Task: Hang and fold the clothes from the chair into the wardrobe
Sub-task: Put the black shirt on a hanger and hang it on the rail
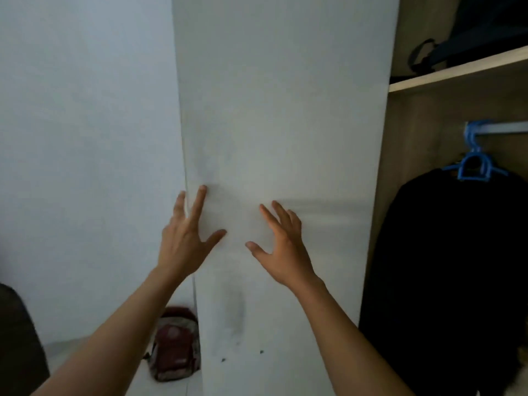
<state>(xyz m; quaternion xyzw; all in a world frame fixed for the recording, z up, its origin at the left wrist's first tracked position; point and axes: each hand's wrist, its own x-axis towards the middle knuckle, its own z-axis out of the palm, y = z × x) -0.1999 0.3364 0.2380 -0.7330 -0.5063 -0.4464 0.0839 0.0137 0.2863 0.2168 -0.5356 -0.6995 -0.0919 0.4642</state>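
A tall white wardrobe door [285, 110] fills the middle of the head view. My left hand [187, 232] lies with spread, straight fingers at the door's left edge. My right hand [281, 247] is held up against the door panel with its fingers spread. Neither hand holds anything. To the right the wardrobe [414, 144] stands open. Inside it a dark garment [445, 267] hangs from a blue hanger [474, 164] on a metal rail [503, 127]. The chair with the clothes is out of sight.
A dark bag [468, 38] sits on the wardrobe's upper shelf [457, 71]. A red and grey backpack [175, 344] stands on the floor by the door's foot. A white wall [85, 138] is at the left, and a dark object [17, 344] at the lower left edge.
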